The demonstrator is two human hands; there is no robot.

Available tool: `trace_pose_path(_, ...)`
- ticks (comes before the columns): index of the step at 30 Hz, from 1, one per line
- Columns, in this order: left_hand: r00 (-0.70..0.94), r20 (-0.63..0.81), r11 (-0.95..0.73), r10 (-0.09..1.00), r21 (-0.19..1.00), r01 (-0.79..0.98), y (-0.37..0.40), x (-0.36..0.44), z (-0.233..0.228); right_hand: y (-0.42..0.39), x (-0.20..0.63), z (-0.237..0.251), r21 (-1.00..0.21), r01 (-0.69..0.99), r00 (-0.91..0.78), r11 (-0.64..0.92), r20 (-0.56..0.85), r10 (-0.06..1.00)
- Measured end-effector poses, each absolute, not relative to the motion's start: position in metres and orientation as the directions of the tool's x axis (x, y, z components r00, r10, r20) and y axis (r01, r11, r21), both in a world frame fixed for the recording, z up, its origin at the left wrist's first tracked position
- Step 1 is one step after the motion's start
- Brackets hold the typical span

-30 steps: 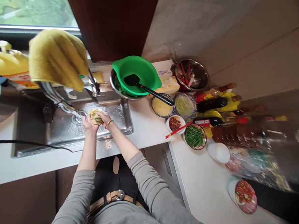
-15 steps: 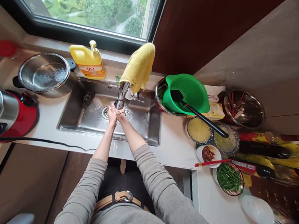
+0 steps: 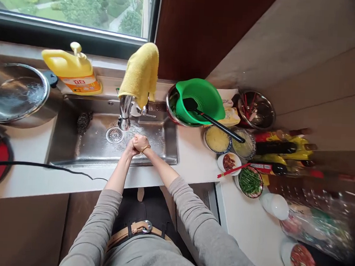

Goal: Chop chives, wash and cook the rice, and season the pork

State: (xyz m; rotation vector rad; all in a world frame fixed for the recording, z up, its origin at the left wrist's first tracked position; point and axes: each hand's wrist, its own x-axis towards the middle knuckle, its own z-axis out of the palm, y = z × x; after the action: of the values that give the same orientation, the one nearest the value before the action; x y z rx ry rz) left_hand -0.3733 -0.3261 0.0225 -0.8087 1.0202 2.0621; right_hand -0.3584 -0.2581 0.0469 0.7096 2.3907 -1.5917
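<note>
My left hand (image 3: 131, 147) and my right hand (image 3: 141, 142) are clasped together, fingers closed against each other, above the front part of the steel sink (image 3: 98, 154). No object shows between them, though the palms are hidden. A thin bracelet (image 3: 145, 148) circles my right wrist. Behind the hands and a little to the left stands the chrome faucet (image 3: 125, 115), with a yellow cloth (image 3: 141, 72) draped over its top. The drain strainer (image 3: 115, 135) lies just left of my hands, and a dark scouring pad (image 3: 84, 122) sits in the sink's back left corner.
Left of the sink stand a large steel pot (image 3: 20, 95) and a yellow detergent jug (image 3: 79, 72). On the right are a green colander (image 3: 208, 94) with a black spatula (image 3: 217, 122), bowls of green beans (image 3: 250, 181) and shredded food (image 3: 217, 139), and red chopsticks (image 3: 233, 171).
My hands have come away from beneath the faucet outlet toward the sink's front edge and are now clasped. The view has turned to the right, bringing a bowl of meat into sight.
</note>
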Motion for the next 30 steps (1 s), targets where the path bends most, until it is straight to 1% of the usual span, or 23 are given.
trace_pose_path(2, -0.515, -0.794, -0.398, 0.323, 0.379, -0.835, -0.309, -0.363, 0.028, -0.237, -0.339, 0.048, -0.818, 0.470, -0.871, 0.331, -0.368, 0.325)
trace_pose_path(3, -0.528, -0.785, -0.386, 0.324, 0.400, -0.831, -0.300, -0.357, 0.032, -0.225, -0.328, 0.049, -0.818, 0.482, -0.852, 0.314, -0.355, 0.385)
trace_pose_path(5, -0.621, -0.704, -0.377, 0.345, 0.503, -0.778, -0.277, -0.339, 0.039, -0.199, -0.300, 0.049, -0.813, 0.543, -0.743, 0.208, -0.350, 0.570)
trace_pose_path(6, -0.669, -0.639, -0.353, 0.380, 0.568, -0.743, -0.264, -0.328, 0.041, -0.185, -0.284, 0.049, -0.809, 0.576, -0.649, 0.116, -0.366, 0.667)
trace_pose_path(7, -0.697, -0.569, -0.305, 0.437, 0.635, -0.710, -0.250, -0.314, 0.043, -0.171, -0.266, 0.048, -0.804, 0.595, -0.540, 0.007, -0.393, 0.745)
trace_pose_path(8, -0.695, -0.504, -0.233, 0.513, 0.697, -0.678, -0.237, -0.300, 0.044, -0.157, -0.248, 0.046, -0.797, 0.596, -0.433, -0.100, -0.423, 0.796)
trace_pose_path(9, -0.664, -0.448, -0.148, 0.599, 0.753, -0.641, -0.224, -0.286, 0.044, -0.142, -0.230, 0.045, -0.792, 0.583, -0.345, -0.181, -0.443, 0.827)
trace_pose_path(10, -0.618, -0.403, -0.069, 0.675, 0.800, -0.597, -0.211, -0.272, 0.043, -0.127, -0.213, 0.043, -0.791, 0.567, -0.270, -0.227, -0.440, 0.856)
trace_pose_path(11, -0.572, -0.372, -0.001, 0.731, 0.838, -0.546, -0.200, -0.261, 0.041, -0.113, -0.198, 0.041, -0.796, 0.559, -0.207, -0.231, -0.404, 0.891)
trace_pose_path(12, -0.540, -0.356, 0.055, 0.763, 0.867, -0.495, -0.191, -0.251, 0.040, -0.099, -0.184, 0.039, -0.798, 0.570, -0.151, -0.198, -0.338, 0.929)
trace_pose_path(13, -0.529, -0.354, 0.100, 0.771, 0.888, -0.449, -0.185, -0.245, 0.038, -0.086, -0.173, 0.037, -0.781, 0.607, -0.105, -0.144, -0.258, 0.960)
trace_pose_path(15, -0.564, -0.372, 0.163, 0.737, 0.908, -0.386, -0.179, -0.239, 0.034, -0.063, -0.160, 0.032, -0.702, 0.710, -0.048, -0.055, -0.126, 0.991)
trace_pose_path(16, -0.594, -0.386, 0.185, 0.706, 0.910, -0.372, -0.179, -0.240, 0.033, -0.054, -0.157, 0.029, -0.658, 0.752, -0.027, -0.044, -0.097, 0.995)
trace_pose_path(18, -0.652, -0.409, 0.210, 0.639, 0.908, -0.363, -0.186, -0.245, 0.032, -0.041, -0.160, 0.023, -0.599, 0.796, 0.019, -0.083, -0.113, 0.993)
trace_pose_path(20, -0.714, -0.410, 0.211, 0.568, 0.911, -0.355, -0.197, -0.252, 0.033, -0.033, -0.172, 0.018, -0.579, 0.802, 0.064, -0.147, -0.162, 0.985)
trace_pose_path(22, -0.769, -0.397, 0.194, 0.501, 0.917, -0.348, -0.206, -0.258, 0.036, -0.029, -0.192, 0.014, -0.575, 0.800, 0.069, -0.172, -0.197, 0.978)
trace_pose_path(24, -0.802, -0.387, 0.178, 0.455, 0.922, -0.344, -0.212, -0.264, 0.039, -0.028, -0.218, 0.012, -0.599, 0.788, 0.021, -0.144, -0.207, 0.978)
trace_pose_path(26, -0.819, -0.382, 0.192, 0.428, 0.924, -0.331, -0.216, -0.269, 0.043, -0.031, -0.244, 0.012, -0.616, 0.784, -0.077, -0.072, -0.212, 0.974)
trace_pose_path(28, -0.831, -0.376, 0.228, 0.410, 0.924, -0.306, -0.220, -0.273, 0.045, -0.036, -0.261, 0.014, -0.590, 0.807, -0.184, 0.020, -0.220, 0.958)
trace_pose_path(30, -0.842, -0.361, 0.266, 0.402, 0.926, -0.270, -0.227, -0.278, 0.045, -0.040, -0.267, 0.015, -0.530, 0.838, -0.270, 0.127, -0.202, 0.942)
